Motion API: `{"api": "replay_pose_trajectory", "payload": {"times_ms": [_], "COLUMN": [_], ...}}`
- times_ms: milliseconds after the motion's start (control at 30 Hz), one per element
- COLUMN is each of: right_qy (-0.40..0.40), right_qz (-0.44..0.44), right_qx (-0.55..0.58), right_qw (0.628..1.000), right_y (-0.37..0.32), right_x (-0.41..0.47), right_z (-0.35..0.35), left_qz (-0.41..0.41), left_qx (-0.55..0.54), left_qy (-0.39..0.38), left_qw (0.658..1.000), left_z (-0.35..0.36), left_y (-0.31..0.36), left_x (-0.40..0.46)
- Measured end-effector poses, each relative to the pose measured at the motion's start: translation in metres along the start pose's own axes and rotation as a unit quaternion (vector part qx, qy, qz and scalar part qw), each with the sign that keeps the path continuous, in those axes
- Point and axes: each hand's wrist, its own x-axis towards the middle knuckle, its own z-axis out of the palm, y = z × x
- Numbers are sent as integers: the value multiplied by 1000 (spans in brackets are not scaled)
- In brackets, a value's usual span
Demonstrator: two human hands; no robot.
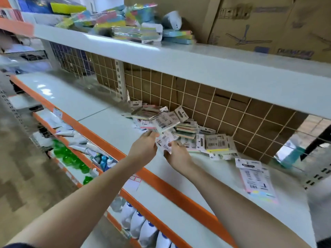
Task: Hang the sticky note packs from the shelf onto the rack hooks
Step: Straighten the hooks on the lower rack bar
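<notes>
left hand (143,147) and right hand (176,154) both pinch packs (165,120): clear-wrapped, barcode backs up. more in pile (202,140) on white shelf (111,126), orange edge, wire grid (206,106) behind.

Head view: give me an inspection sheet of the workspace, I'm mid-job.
Surface: white shelf with orange edge.
Job's things: packs heaped against the wire grid; one pack lies apart at right.
Clutter: coloured pads and cartons on the upper shelf.
Hands: left hand and right hand each hold packs.
Cables: nothing seen.
Surroundings: bottles on lower shelves.
</notes>
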Motion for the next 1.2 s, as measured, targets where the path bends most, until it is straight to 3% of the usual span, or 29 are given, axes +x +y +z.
{"api": "replay_pose_trajectory", "payload": {"times_ms": [267,433,533,833,900,1033,1200], "right_qy": [54,119,115,84,99,123,191], "right_qz": [46,129,154,156,167,180,188], "right_qx": [-113,-136,-192,-223,-217,-185,-77], "right_qw": [991,975,962,959,957,958,960], "right_y": [-2,-12,-16,-28,-31,-35,-37], "right_x": [46,65,71,60,56,49,40], "right_z": [51,63,63,53,52,56,55], "left_qz": [142,159,149,215,214,177,93], "left_qx": [56,103,109,181,148,-63,-253], "left_qy": [-10,-41,-64,-18,-7,4,-97], "left_qw": [988,981,981,960,965,982,958], "left_z": [27,35,39,38,30,14,22], "left_y": [-23,-41,-52,-49,-51,-68,-90], "left_x": [83,112,121,124,124,120,101]}}
